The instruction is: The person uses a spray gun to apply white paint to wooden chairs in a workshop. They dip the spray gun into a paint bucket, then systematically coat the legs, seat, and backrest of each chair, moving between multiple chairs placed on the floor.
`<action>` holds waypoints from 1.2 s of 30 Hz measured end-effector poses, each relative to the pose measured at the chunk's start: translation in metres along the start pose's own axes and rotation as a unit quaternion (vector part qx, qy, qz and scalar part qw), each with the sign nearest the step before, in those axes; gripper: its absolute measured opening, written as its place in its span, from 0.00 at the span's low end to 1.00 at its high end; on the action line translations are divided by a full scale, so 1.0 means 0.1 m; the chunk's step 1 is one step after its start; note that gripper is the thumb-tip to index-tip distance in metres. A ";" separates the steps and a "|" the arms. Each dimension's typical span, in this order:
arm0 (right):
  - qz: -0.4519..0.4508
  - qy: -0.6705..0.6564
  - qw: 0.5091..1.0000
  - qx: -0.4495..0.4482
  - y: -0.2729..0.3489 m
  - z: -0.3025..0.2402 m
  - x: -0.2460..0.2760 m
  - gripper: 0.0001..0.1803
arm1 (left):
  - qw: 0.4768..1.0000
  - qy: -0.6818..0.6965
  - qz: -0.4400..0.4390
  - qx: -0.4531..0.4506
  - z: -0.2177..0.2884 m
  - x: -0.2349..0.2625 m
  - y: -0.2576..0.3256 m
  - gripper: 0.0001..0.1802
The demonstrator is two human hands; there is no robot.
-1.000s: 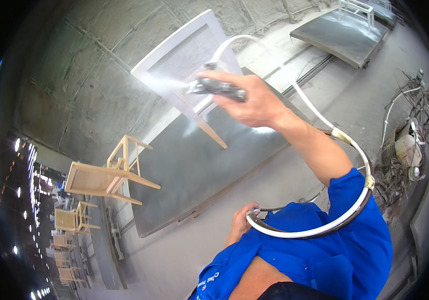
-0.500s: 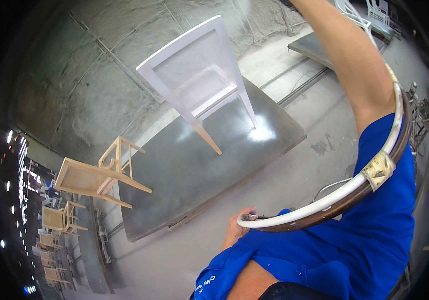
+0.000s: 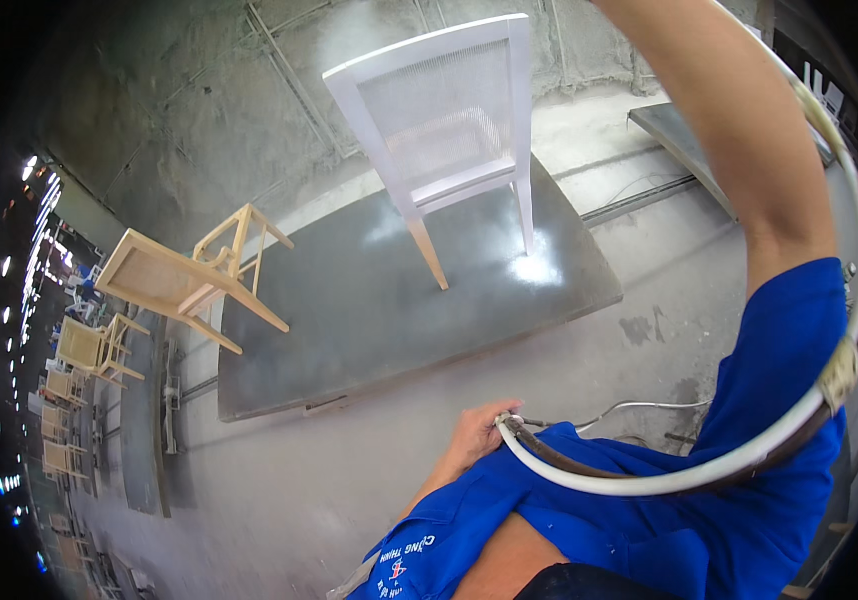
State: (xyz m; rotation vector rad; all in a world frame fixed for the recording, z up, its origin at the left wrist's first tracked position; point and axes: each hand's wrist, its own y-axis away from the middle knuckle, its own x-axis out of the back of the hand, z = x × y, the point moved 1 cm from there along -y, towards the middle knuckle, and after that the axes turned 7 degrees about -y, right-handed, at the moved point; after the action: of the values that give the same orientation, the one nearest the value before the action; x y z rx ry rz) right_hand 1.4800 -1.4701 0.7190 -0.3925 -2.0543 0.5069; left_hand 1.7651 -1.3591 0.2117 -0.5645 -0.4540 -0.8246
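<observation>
Lettered shirt (image 3: 639,535), hose (image 3: 649,486) in left hand (image 3: 474,435)

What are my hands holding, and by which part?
Your left hand grips the white hose and brown hose at their bend. Your right hand is out of view, so its hold can't be told.

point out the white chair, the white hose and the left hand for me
White chair (image 3: 437,105), head view: on its backrest panel.
White hose (image 3: 639,487), head view: on its lowest bend.
Left hand (image 3: 475,433), head view: on the middle of the hand.
</observation>
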 end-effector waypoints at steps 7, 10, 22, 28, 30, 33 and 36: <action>-0.080 0.105 0.924 0.359 -0.14 0.50 -1.60 0.21 | 0.978 0.087 0.050 0.184 -0.11 -0.10 0.35 0.14; -0.196 0.101 0.942 0.253 0.23 0.98 -2.27 0.26 | 0.974 0.053 0.101 0.197 -0.09 -0.09 0.57 0.14; -0.367 0.014 0.930 -0.030 1.73 2.74 -4.62 0.34 | 0.914 -0.104 0.091 0.382 0.49 0.05 1.11 0.15; -0.333 -0.121 0.916 -0.188 2.54 2.86 -5.22 0.31 | 0.911 -0.138 0.073 0.383 0.29 0.33 1.30 0.15; -0.277 -0.203 0.886 -0.310 2.82 2.74 -5.23 0.29 | 0.904 -0.085 0.089 0.409 0.08 0.42 1.46 0.14; -0.068 -0.319 0.843 -0.427 3.12 2.58 -5.02 0.28 | 0.896 0.016 0.124 0.427 -0.39 0.58 1.63 0.14; 0.202 -0.328 0.812 -0.439 3.12 2.49 -4.60 0.27 | 0.914 0.053 0.105 0.389 -0.73 0.93 1.75 0.13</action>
State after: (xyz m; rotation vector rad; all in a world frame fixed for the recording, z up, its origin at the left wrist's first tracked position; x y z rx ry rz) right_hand 1.5158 -1.4644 0.1109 -1.3852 -2.8198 -0.1645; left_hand 1.9694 -1.3603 0.1588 0.1730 -0.5639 -0.4064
